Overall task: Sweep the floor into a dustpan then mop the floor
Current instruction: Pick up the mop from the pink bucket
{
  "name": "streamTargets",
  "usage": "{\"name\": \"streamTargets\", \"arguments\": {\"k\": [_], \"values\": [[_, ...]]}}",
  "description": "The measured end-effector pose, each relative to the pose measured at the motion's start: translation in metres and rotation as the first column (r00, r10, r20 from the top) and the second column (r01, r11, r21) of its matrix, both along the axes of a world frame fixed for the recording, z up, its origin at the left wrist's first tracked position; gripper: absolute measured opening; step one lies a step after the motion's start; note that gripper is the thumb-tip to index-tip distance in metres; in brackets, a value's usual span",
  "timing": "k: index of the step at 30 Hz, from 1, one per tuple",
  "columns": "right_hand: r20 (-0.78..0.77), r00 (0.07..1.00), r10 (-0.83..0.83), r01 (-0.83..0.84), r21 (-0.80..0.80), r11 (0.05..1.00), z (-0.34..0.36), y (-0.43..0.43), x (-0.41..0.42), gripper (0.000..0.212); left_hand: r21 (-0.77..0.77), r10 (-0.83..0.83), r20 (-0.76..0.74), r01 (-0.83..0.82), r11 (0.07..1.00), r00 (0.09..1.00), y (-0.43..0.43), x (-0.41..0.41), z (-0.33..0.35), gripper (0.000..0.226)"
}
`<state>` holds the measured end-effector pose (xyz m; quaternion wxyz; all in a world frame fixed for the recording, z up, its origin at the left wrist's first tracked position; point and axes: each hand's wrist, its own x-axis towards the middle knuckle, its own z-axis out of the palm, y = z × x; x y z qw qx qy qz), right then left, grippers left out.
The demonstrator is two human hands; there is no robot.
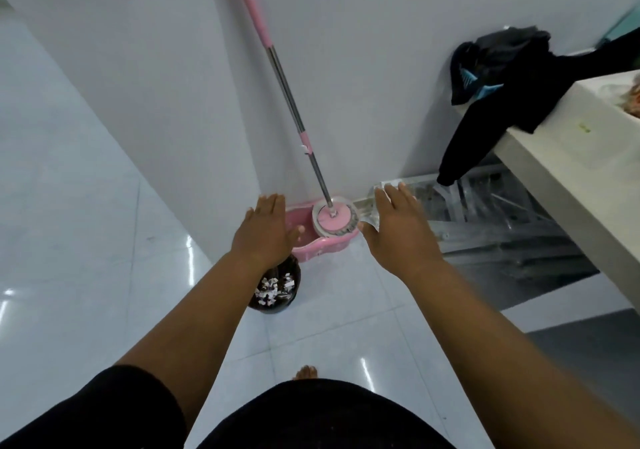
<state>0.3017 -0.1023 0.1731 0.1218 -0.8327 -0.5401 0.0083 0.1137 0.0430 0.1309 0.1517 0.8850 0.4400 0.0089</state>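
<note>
Head view: both hands are held out flat with straight fingers, nothing gripped; left hand (265, 230) and right hand (398, 230) flank the mop (294, 113), stood in the pink bucket (306, 256) just beyond the fingertips. Sweeping is judged done, since paper scraps are seen in the black bin (270, 306) under the left wrist. Mopping is judged to be starting; the handle is to be grasped next. Right of the right hand, a counter (561, 171) with a black garment (502, 78); the frames (502, 227) stacked below may crowd the swing
</note>
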Motion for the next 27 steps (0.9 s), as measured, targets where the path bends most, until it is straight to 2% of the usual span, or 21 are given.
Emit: {"name": "streamTargets", "arguments": {"k": [12,17,22,27], "values": [[-0.044,0.992,0.121,-0.121,-0.005,0.993,-0.008,0.136,0.067,0.065,-0.069,0.153,0.032,-0.15,0.986,0.988,0.103,0.056,-0.009,0.075],[-0.048,0.974,0.22,-0.221,-0.008,0.975,-0.011,0.197,0.114,0.066,-0.103,0.285,0.071,-0.277,0.955,0.956,0.153,0.102,0.002,0.075],[-0.063,0.951,0.303,-0.303,0.006,0.953,-0.006,0.256,0.161,0.064,-0.056,0.351,0.057,-0.348,0.936,0.935,0.2,0.152,0.018,0.071],[-0.071,0.919,0.388,-0.39,-0.013,0.921,-0.008,0.3,0.192,0.065,-0.098,0.441,0.069,-0.434,0.895,0.895,0.236,0.188,0.017,0.074]]}}
